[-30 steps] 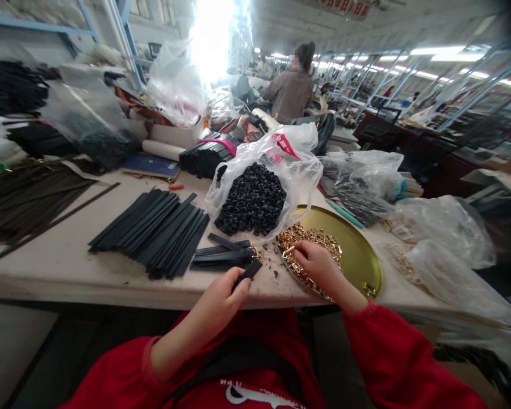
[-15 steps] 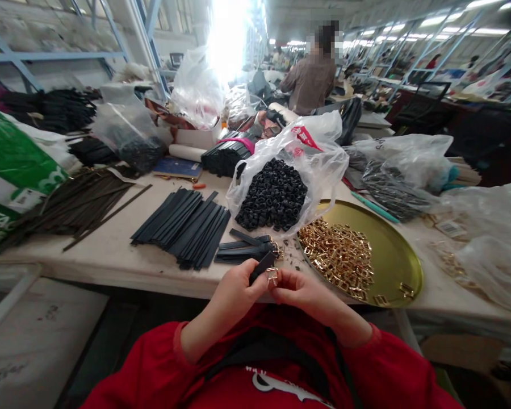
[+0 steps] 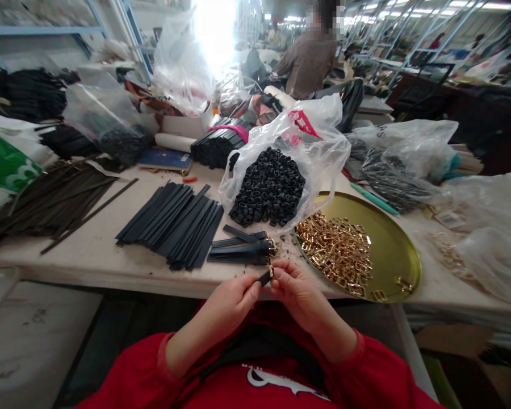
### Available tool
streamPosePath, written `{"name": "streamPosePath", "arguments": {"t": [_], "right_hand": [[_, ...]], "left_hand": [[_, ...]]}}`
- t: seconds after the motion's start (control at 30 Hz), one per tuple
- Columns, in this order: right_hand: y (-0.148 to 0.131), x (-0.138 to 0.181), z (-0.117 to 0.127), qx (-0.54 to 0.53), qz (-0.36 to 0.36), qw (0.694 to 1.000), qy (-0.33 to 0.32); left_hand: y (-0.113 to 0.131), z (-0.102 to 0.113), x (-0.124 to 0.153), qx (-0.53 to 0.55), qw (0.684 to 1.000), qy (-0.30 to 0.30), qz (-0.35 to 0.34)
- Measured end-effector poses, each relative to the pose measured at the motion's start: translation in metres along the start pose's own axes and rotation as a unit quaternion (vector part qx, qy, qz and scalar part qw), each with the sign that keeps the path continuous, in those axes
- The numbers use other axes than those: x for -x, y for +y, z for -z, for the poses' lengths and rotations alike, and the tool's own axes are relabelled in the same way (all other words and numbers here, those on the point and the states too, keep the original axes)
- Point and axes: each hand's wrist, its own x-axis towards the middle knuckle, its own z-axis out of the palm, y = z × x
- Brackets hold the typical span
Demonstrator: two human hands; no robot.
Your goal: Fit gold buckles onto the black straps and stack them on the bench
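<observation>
My left hand pinches a short black strap near the table's front edge. At the strap's end is a gold buckle, gripped by the fingertips of my right hand. Just behind my hands lies a small stack of black straps with gold buckles at their right ends. Plain black straps are fanned out to the left. A plastic bag holds many small black loops. On the right, loose gold buckles are heaped on a round gold tray.
Brown strips and a green bag lie at far left. Behind are a blue notebook and a bundle of dark straps. A teal tool and clear bags sit right. A person stands further back.
The strap now lies lower between my hands, its end turned toward the right with the buckle against it. My right fingers have shifted around the buckle. The view has tilted slightly down.
</observation>
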Motion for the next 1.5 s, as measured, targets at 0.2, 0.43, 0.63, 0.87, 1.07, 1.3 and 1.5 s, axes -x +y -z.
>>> {"name": "streamPosePath", "arguments": {"t": [0.2, 0.43, 0.63, 0.87, 1.07, 1.3, 1.5], "right_hand": [[0.015, 0.005, -0.003, 0.101, 0.078, 0.992, 0.019], [0.013, 0.005, -0.003, 0.155, 0.101, 0.982, 0.034], [0.016, 0.008, -0.005, 0.176, 0.074, 0.981, 0.021], [0.017, 0.012, -0.004, 0.311, 0.175, 0.933, 0.046], [0.013, 0.020, 0.004, 0.479, 0.302, 0.823, 0.050], [-0.005, 0.027, -0.005, 0.437, 0.224, 0.868, -0.079], [-0.058, -0.037, 0.004, 0.542, 0.273, 0.793, -0.056]], "left_hand": [[0.003, -0.004, -0.003, 0.012, 1.000, -0.016, 0.008], [-0.003, -0.006, -0.001, 0.136, 0.990, -0.020, 0.035], [-0.010, -0.011, 0.000, 0.217, 0.974, -0.019, 0.062], [-0.014, -0.023, 0.000, 0.223, 0.970, 0.003, 0.093], [0.003, -0.018, 0.013, 0.081, 0.994, 0.049, 0.056], [0.012, -0.001, 0.012, 0.108, 0.990, 0.049, 0.074], [-0.001, 0.006, -0.011, 0.105, 0.991, 0.081, 0.025]]}}
